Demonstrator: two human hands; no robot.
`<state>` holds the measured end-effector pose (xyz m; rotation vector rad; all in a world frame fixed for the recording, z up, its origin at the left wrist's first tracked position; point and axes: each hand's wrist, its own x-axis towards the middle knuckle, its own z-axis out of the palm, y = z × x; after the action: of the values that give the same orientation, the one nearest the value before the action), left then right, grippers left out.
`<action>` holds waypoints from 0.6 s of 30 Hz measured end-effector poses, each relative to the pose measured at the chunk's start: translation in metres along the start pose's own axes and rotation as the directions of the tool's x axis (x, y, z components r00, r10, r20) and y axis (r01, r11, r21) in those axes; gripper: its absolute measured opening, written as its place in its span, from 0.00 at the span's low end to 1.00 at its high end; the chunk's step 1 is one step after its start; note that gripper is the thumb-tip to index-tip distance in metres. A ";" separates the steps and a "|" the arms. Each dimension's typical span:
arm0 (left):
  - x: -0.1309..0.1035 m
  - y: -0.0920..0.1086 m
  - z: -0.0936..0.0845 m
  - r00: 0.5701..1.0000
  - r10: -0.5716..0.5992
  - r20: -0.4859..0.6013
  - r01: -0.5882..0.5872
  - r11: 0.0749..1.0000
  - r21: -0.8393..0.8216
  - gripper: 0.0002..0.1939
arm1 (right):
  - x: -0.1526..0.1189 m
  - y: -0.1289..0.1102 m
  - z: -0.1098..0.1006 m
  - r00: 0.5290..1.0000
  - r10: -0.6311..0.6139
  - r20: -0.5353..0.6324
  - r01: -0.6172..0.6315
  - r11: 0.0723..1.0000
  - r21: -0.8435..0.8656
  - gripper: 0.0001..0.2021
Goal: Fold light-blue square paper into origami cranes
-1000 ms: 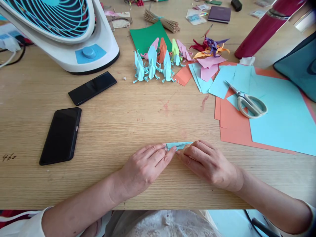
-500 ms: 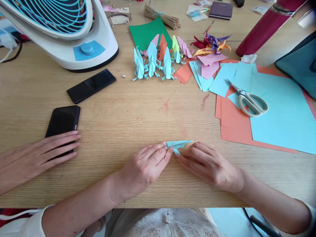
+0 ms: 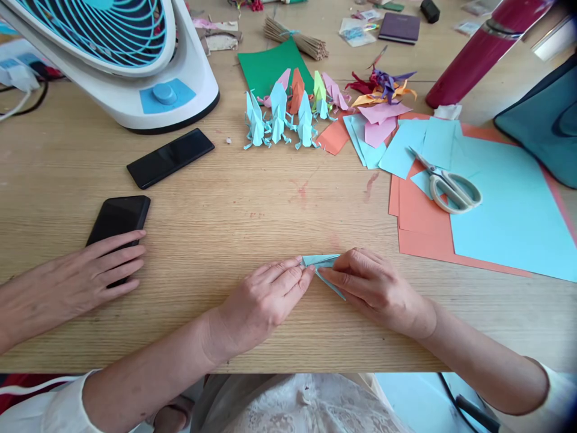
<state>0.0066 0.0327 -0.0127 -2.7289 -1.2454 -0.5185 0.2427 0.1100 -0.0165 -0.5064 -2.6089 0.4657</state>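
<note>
Fan (image 3: 135, 72) and cables take the upper left of the frame on my feed; below, another person's hand (image 3: 101, 267), fingers slightly spread, covers part of a black phone (image 3: 119, 216). A second phone (image 3: 171, 157) lies just beside it, to the upper right. At lower center I have the left hand (image 3: 265, 300), its fingers pressed together on the left end of a folded blue paper (image 3: 319, 260), which rests at the table (image 3: 225, 204) surface. Above, I see paper figures (image 3: 279, 114) standing in front of a green sheet (image 3: 256, 63). My right hand (image 3: 383, 294) has its fingers bent, pinching the right part of that same paper; a narrow tip slants out beneath them. Farther right, scissors (image 3: 451, 186) lie over blue and orange sheets (image 3: 424, 210), below a dark red bottle (image 3: 478, 60).
</note>
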 end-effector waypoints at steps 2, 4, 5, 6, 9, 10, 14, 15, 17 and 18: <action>0.000 0.000 0.000 1.000 0.003 0.003 -0.003 1.000 0.003 0.15 | -0.001 0.002 0.000 0.999 -0.038 0.020 0.039 0.998 -0.039 0.12; 0.001 0.000 -0.001 1.000 0.005 0.003 -0.005 1.000 0.010 0.15 | -0.001 0.003 -0.001 0.996 -0.076 0.041 0.079 0.994 -0.079 0.12; 0.002 0.000 -0.002 1.000 0.006 0.003 -0.006 1.000 0.013 0.15 | -0.001 0.003 -0.001 0.994 -0.092 0.054 0.097 0.990 -0.098 0.12; 0.002 0.000 -0.002 1.000 0.005 0.005 -0.005 1.000 0.016 0.15 | -0.001 0.003 -0.002 0.992 -0.106 0.063 0.113 0.986 -0.118 0.12; 0.003 0.001 -0.003 1.000 0.006 0.006 -0.006 1.000 0.025 0.15 | 0.001 0.001 -0.005 0.987 -0.133 0.094 0.148 0.973 -0.176 0.11; 0.003 0.001 -0.003 1.000 0.006 0.008 -0.006 1.000 0.029 0.15 | 0.001 0.001 -0.006 0.984 -0.142 0.103 0.160 0.968 -0.191 0.11; 0.003 0.002 -0.002 1.000 0.002 0.025 -0.003 0.999 0.044 0.15 | 0.004 -0.001 -0.009 0.974 -0.193 0.121 0.216 0.950 -0.225 0.12; 0.003 0.002 -0.002 1.000 0.000 0.032 -0.001 0.999 0.045 0.16 | 0.005 -0.002 -0.009 0.972 -0.202 0.123 0.226 0.947 -0.229 0.11; 0.003 0.002 -0.002 0.999 -0.004 0.042 0.002 0.999 0.041 0.16 | 0.005 -0.004 -0.011 0.968 -0.209 0.137 0.237 0.941 -0.240 0.11; 0.003 0.002 -0.002 0.999 -0.007 0.047 0.005 0.999 0.036 0.16 | 0.004 -0.006 -0.012 0.966 -0.205 0.157 0.240 0.938 -0.249 0.12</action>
<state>0.0093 0.0332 -0.0097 -2.7239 -1.2612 -0.4308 0.2429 0.1093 -0.0027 -0.2633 -2.8273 0.0738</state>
